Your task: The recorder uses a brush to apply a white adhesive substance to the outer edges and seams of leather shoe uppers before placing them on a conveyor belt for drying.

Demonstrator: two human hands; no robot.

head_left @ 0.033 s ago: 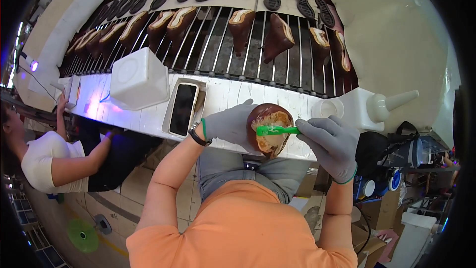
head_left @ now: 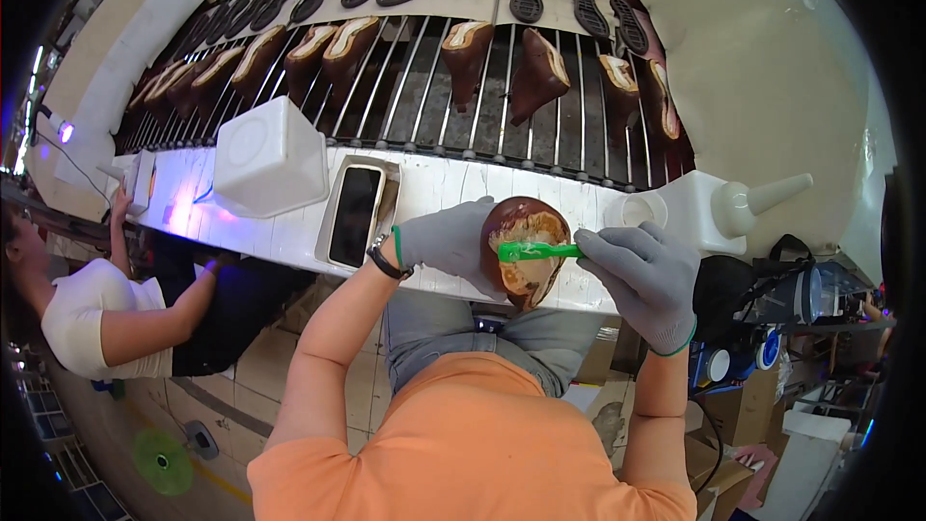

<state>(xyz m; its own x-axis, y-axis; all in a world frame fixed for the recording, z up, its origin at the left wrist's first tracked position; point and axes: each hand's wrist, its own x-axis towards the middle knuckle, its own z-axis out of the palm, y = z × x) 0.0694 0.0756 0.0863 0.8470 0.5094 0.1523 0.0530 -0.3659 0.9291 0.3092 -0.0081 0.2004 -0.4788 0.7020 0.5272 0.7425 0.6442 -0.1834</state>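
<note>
Holds green brush [head_left: 532, 252] over brown shoe [head_left: 530, 275].
Clamps brush handle in fingers of right hand [head_left: 644, 275]; grips shoe at edge of white bench [head_left: 439, 178] with partly hidden fingers of left hand [head_left: 449, 243].

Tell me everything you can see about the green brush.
The brush is bright green and looks like plastic, with a thin handle and a wider head at its left end, where pale marks show. It lies roughly level across the picture. The gloved right hand grips the handle, hiding its far end. The head is over the pale underside of a brown shoe; whether bristles touch it is hidden.
</note>
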